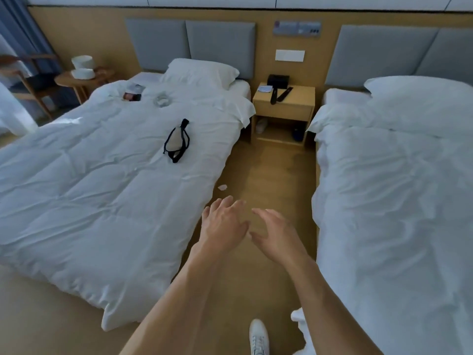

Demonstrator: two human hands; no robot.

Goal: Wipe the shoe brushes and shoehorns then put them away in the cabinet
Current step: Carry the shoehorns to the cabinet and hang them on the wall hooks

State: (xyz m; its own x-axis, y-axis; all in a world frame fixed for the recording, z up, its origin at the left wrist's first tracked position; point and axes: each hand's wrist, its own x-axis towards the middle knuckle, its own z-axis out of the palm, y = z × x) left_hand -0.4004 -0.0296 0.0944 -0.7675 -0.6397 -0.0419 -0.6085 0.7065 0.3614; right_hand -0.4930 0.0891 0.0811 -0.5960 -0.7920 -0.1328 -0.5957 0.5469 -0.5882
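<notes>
Nearest, one white shoe [259, 336] is seen on the floor, short of the nightstand [284, 108] that serves as landmark. Ahead of it, two hands are held out over the aisle: the left hand [224, 224] and the right hand [275, 231], both with fingers spread and relaxed, nothing held in either. Two beds are counted, the left bed [102, 175] and the right bed [394, 188], one on each side of the nightstand. On the left bed, nearer than the nightstand, one small pouch with a black strap [176, 140] is laid. On the nightstand top, two long dark items [280, 94], judged to be the shoehorns or brushes though too small to tell, are laid beside one black box [278, 81]. No cloth is seen. The task is judged not yet begun: nothing is shown wiped, and the wiping and the putting away are both left. In the nightstand's open lower shelf [279, 131], faint objects are noted, unidentifiable.
</notes>
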